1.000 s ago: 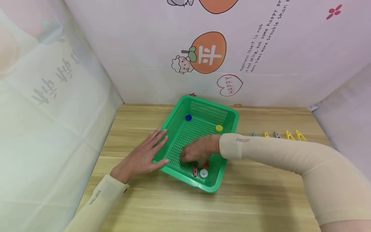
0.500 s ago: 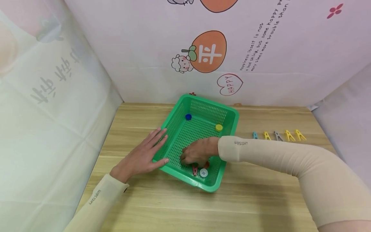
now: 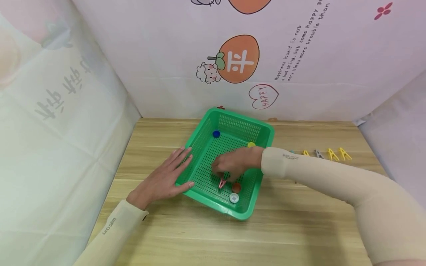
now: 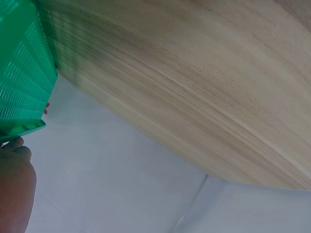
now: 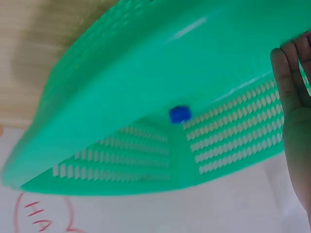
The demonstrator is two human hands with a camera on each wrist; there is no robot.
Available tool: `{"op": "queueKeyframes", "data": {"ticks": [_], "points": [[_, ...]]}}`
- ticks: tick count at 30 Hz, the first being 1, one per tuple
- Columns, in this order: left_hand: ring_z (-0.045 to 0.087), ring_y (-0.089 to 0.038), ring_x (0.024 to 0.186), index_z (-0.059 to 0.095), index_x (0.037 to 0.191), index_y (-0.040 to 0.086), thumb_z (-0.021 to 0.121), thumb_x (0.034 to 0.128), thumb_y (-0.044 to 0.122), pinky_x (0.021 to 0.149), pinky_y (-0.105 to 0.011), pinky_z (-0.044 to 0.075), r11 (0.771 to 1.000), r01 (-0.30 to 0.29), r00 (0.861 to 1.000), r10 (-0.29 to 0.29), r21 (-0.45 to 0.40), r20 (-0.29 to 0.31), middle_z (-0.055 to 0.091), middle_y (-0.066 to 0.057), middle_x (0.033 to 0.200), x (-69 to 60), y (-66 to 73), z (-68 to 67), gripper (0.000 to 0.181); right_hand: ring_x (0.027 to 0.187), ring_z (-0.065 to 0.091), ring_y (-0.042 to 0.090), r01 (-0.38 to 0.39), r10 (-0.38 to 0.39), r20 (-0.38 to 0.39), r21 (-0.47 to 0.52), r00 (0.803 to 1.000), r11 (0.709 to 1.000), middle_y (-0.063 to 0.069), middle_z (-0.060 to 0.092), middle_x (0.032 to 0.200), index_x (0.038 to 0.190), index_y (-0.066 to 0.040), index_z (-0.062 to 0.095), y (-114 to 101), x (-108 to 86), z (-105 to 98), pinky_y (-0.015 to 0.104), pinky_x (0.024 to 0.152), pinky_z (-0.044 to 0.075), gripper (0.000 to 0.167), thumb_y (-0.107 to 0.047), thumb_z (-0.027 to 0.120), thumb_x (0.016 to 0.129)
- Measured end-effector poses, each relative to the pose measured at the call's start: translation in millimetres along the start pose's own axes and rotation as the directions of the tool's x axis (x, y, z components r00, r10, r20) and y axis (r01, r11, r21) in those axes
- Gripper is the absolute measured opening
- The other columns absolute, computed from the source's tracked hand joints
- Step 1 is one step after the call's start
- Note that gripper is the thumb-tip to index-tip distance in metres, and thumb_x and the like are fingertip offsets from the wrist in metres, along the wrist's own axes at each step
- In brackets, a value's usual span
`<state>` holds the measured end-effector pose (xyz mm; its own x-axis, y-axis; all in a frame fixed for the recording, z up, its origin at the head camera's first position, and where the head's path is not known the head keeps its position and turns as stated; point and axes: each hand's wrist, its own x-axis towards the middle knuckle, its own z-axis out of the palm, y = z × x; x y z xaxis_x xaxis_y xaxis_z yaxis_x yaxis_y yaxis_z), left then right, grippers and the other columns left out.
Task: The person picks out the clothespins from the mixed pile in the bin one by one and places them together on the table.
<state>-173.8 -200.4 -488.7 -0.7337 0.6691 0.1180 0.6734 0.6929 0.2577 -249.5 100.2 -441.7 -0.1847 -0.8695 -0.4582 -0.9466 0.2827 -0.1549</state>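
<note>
My right hand (image 3: 234,162) is inside the green plastic basket (image 3: 244,216), pinching a pink clothespin (image 3: 222,183) just above or at the basket's floor. Its fingertips are partly hidden behind the knuckles. Close below the hand lie an orange-brown bottle cap (image 3: 236,187) and a white bottle cap (image 3: 234,198). My left hand (image 3: 166,179) rests with spread fingers on the basket's left rim. In the basket's far left corner sits a blue bottle cap (image 3: 216,134). A yellow bottle cap (image 3: 251,144) near the right wall is partly covered by the right wrist.
Right of the basket, a row of several clothespins lies on the wooden table, among them a grey clothespin (image 3: 318,153) and a yellow clothespin (image 3: 345,153). My right sleeve (image 3: 316,175) passes in front of them. A printed cloth wall (image 3: 186,96) stands behind the basket.
The right hand has moved up and slightly right with the pink clothespin, away from the white cap. The orange-brown cap now shows fully. The left hand has stayed on the rim.
</note>
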Motion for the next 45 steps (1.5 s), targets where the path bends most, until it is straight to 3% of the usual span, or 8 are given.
{"op": "queueKeyframes", "data": {"ticks": [8, 16, 24, 30, 34, 45], "points": [[0.009, -0.036, 0.172, 0.026, 0.172, 0.005, 0.06, 0.1051, 0.057, 0.139, -0.051, 0.016, 1.0, 0.023, 0.999, -0.023, -0.014, 0.034, 0.007, -0.005, 0.186, -0.2, 1.5, -2.7, 0.092, 0.109, 0.066, 0.015, -0.081, 0.088, -0.127, 0.059, 0.988, 0.995, -0.004, 0.07, 0.113, 0.108, -0.013, 0.074, 15, -39.9, -8, 0.034, 0.093, 0.061, 0.017, -0.024, 0.081, 0.098], [0.014, -0.04, 0.17, 0.028, 0.172, 0.003, 0.061, 0.1053, 0.057, 0.139, -0.051, 0.017, 1.0, 0.004, 1.0, -0.004, -0.015, 0.008, 0.011, -0.008, 0.185, 0.2, 1.4, 0.1, 0.091, 0.105, 0.069, 0.017, -0.132, 0.158, -0.241, 0.12, 0.958, 0.984, -0.002, 0.071, 0.108, 0.103, -0.016, 0.073, 28, -85.4, -15, 0.039, 0.091, 0.062, 0.013, -0.023, 0.082, 0.096], [0.011, -0.035, 0.172, 0.03, 0.171, 0.003, 0.062, 0.1047, 0.057, 0.138, -0.055, 0.021, 1.0, 0.011, 1.0, -0.011, -0.011, 0.006, 0.011, -0.007, 0.185, -0.2, 0.7, 1.8, 0.091, 0.1, 0.069, 0.018, -0.192, 0.236, -0.295, 0.173, 0.926, 0.966, -0.001, 0.071, 0.105, 0.098, -0.015, 0.075, 40, -132.5, -9, 0.039, 0.088, 0.063, 0.011, -0.017, 0.085, 0.093], [0.006, -0.032, 0.173, 0.028, 0.172, 0.005, 0.062, 0.1046, 0.056, 0.139, -0.052, 0.018, 1.0, 0.025, 0.999, -0.025, -0.01, 0.033, 0.008, -0.004, 0.186, 0.2, 1.1, -0.6, 0.092, 0.097, 0.069, 0.013, -0.282, 0.341, -0.366, 0.206, 0.866, 0.937, -0.005, 0.072, 0.1, 0.095, -0.019, 0.075, 44, -165.6, 1, 0.038, 0.088, 0.063, 0.014, -0.019, 0.088, 0.09], [0.007, -0.034, 0.172, 0.026, 0.173, 0.005, 0.061, 0.1049, 0.057, 0.139, -0.051, 0.017, 1.0, 0.029, 0.999, -0.029, -0.009, 0.041, 0.007, -0.005, 0.186, -0.5, 0.6, -1.2, 0.092, 0.095, 0.066, 0.009, -0.358, 0.429, -0.37, 0.245, 0.824, 0.901, -0.007, 0.071, 0.1, 0.096, -0.02, 0.075, 44, -187.4, 10, 0.038, 0.087, 0.064, 0.015, -0.021, 0.088, 0.09], [0.008, -0.035, 0.172, 0.027, 0.172, 0.004, 0.061, 0.1047, 0.057, 0.138, -0.053, 0.018, 1.0, 0.019, 0.999, -0.018, -0.016, 0.027, 0.009, -0.006, 0.186, 0.0, 0.7, -1.2, 0.092, 0.101, 0.069, 0.016, -0.55, 0.675, -0.276, 0.413, 0.684, 0.726, -0.004, 0.073, 0.107, 0.103, -0.017, 0.076, 52, -252.6, 52, 0.046, 0.093, 0.062, 0.018, -0.026, 0.087, 0.093]]}}
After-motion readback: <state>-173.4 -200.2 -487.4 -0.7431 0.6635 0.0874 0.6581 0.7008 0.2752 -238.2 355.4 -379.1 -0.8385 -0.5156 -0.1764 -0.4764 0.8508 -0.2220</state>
